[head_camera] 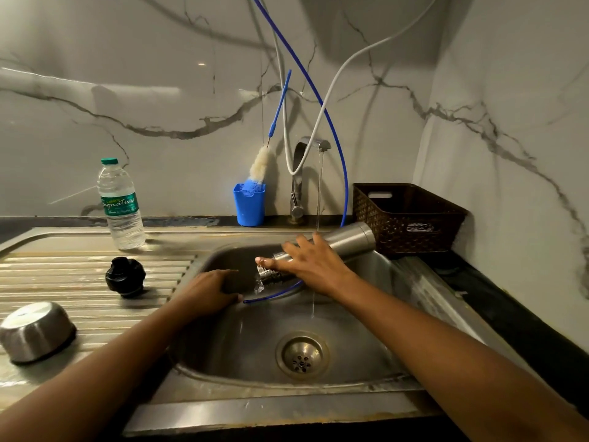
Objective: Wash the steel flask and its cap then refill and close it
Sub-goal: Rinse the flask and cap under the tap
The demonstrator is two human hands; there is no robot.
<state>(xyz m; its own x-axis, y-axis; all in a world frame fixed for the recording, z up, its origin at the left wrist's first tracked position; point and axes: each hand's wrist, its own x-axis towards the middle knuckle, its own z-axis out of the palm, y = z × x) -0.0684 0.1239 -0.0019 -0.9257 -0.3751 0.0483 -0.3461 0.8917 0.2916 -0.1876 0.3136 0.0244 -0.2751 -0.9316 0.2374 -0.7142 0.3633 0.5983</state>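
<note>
right hand (314, 266) tight around tilted steel flask (349, 241) (mouth down); left hand (207, 293) loose on sink rim (287, 389)

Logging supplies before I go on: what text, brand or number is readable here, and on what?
"Signatur…" in white script on the green label of the plastic water bottle; its end curves out of view.
Smaller lines above and below it: too small to read.
No readable text on the steel flask, black cap or blue cup.
</note>
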